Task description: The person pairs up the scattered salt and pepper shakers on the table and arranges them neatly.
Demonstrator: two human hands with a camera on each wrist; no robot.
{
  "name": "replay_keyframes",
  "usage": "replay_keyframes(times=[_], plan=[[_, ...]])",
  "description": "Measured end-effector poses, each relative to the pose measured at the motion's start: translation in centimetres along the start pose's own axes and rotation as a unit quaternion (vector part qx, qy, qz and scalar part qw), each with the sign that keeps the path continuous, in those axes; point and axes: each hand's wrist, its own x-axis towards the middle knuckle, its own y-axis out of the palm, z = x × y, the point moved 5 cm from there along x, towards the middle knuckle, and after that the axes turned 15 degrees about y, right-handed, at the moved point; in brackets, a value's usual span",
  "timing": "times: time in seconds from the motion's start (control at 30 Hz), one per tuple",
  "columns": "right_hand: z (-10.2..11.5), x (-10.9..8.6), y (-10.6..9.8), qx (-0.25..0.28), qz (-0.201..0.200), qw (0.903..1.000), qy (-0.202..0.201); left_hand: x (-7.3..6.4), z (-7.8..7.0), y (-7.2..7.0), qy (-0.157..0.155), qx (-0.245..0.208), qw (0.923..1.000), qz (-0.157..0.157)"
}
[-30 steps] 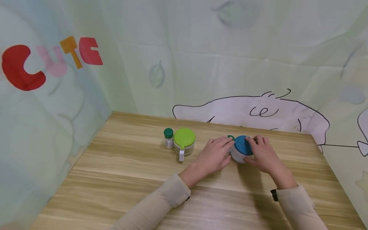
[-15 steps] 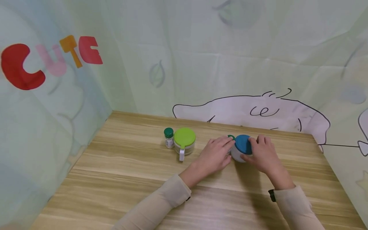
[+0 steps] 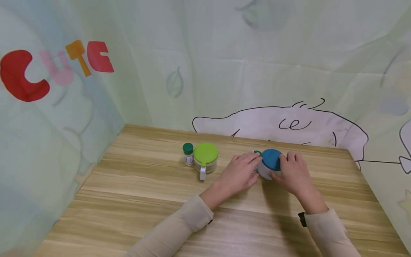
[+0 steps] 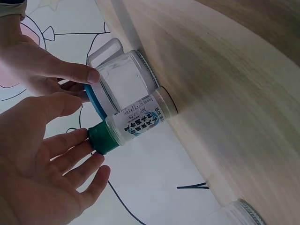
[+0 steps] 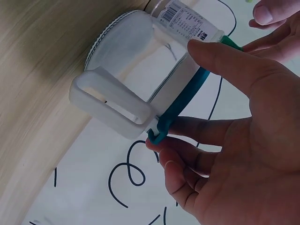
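A clear jar (image 3: 267, 173) with a blue lid and white side handle (image 5: 112, 103) stands on the wooden table. My right hand (image 3: 296, 175) grips its lid end, the thumb on one side and curled fingers near the lid's tab. Right beside that jar is a small labelled spice bottle (image 4: 140, 117) with a green cap. The fingertips of my left hand (image 3: 240, 171) touch this cap, the fingers fairly straight and the thumb apart from it. In the head view that hand hides most of the bottle.
To the left stands a second jar (image 3: 205, 155) with a lime-green lid and a handle facing the front. Another green-capped spice bottle (image 3: 188, 155) is close against it. A printed cloth (image 3: 218, 89) rises behind the table's back edge.
The blue-lidded jar has shifted slightly toward the back, and my right hand has moved slightly left on it. My left hand stays almost still at the spice bottle.
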Motion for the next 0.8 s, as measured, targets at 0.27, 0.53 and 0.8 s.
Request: replay_keyframes(times=[0.27, 0.53, 0.8], plan=[[-0.1, -0.4, -0.1, 0.007, -0.002, 1.0, 0.005, 0.1, 0.0, 0.1, -0.005, -0.004, 1.0, 0.005], [-0.6, -0.6, -0.1, 0.029, 0.026, 0.9992, 0.002, 0.1, 0.0, 0.0, -0.008, -0.008, 0.9999, 0.007], [-1.3, -0.3, -0.7, 0.097, 0.021, 0.995, -0.007, 0.1, 0.1, 0.1, -0.013, -0.014, 0.9997, 0.015]])
